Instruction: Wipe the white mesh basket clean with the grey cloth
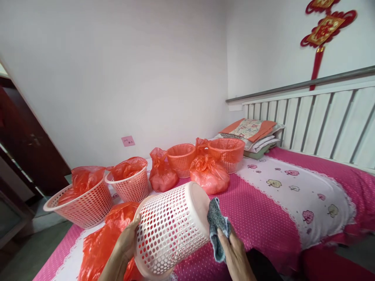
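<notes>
A pale pink perforated plastic basket (171, 230) lies tipped on its side in front of me, its solid base facing right. My left hand (129, 238) grips it by the rim at the left; some of the fingers are hidden behind the wall. In my right hand (231, 246) is a dark grey-green cloth (217, 228), held up against the edge of the base. A loose red plastic bag (101, 246) lies crumpled on the bed, just beyond my left hand and wrist.
Baskets lined with red bags, one being a basket (84, 207) at left, stand along the wall. Between them sit tied, filled red bags, including a bag (209, 177). Folded bedding (252, 132) is stacked by the white headboard (319, 121). A pink dotted bedspread (258, 210) lies underneath.
</notes>
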The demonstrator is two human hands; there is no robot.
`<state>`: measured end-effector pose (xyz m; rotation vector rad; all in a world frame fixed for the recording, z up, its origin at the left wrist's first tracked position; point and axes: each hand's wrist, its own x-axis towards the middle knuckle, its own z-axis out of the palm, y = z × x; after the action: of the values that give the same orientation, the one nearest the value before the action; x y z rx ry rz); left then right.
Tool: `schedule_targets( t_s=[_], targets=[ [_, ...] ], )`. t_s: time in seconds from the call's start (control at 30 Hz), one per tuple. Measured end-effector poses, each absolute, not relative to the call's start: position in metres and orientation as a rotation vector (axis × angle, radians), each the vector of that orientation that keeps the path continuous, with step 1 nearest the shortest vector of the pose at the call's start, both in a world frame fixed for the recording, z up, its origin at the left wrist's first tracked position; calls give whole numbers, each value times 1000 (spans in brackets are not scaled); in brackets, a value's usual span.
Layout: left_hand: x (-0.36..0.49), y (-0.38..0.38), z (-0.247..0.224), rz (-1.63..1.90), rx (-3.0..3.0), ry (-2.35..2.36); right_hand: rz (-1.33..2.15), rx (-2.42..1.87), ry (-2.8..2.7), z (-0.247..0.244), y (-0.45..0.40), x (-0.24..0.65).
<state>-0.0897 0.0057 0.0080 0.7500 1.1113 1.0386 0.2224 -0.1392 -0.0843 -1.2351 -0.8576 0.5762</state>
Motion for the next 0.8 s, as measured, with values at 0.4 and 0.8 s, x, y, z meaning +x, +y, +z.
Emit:
schedule_targets(
  t_s=[0.4,0.8],
  targets=[
    [-77,-4,15,963,803,1052,135,-1087,-1490,48,-74,224],
    [-70,5,12,1037,699,1120,639,-1355,-944,-46,-32,270]
  ],
)
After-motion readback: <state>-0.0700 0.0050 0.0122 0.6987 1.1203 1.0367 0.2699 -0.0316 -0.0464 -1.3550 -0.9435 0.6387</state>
